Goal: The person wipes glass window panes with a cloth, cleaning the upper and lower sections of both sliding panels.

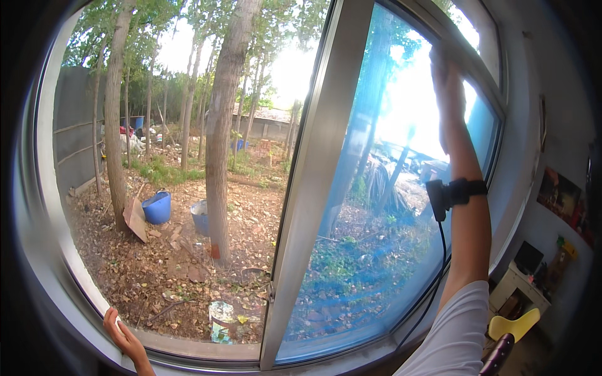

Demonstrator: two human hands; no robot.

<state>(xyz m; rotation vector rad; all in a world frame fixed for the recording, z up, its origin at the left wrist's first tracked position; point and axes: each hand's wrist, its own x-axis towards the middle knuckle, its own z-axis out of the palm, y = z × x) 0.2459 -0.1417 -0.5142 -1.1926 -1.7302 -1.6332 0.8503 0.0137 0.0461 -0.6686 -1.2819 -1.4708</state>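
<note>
My right arm reaches high across the blue-tinted right window pane (367,263). My right hand (446,70) is at the pane's upper right corner, against the grey metal window frame (308,188). Glare and blur hide its fingers, and whether a cloth is in it cannot be made out. A black strap with a small device (439,199) circles the right forearm, with a cable (442,254) hanging down from it. Low on the left, my left hand (124,338) curls its fingers over the edge of the frame beside the left opening.
Outside are tree trunks (228,117), blue buckets (157,207), a stained white pail (221,322) and leaf litter. Indoors at right stand a yellow chair (515,324), a white desk (517,289) with a dark monitor (528,257), and a wall picture (559,192).
</note>
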